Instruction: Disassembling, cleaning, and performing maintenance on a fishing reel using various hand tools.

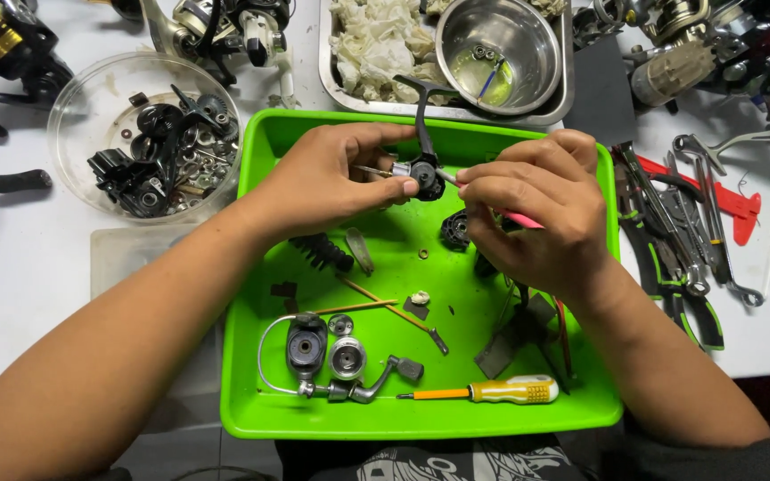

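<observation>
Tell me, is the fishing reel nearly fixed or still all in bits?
Still in bits. Already apart: the spool and bail wire lie in the green tray, and small black parts fill the clear bowl. In hand: the left hand holds the black reel body while the right hand pokes it with a pink-handled tool. Left: everything loose.

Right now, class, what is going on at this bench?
A person holds a small black reel part in the left hand over a green tray. The right hand brings a thin pink-handled tool to it. In the tray lie a yellow screwdriver and a bail arm assembly; a clear bowl of black parts stands to the left.
</observation>
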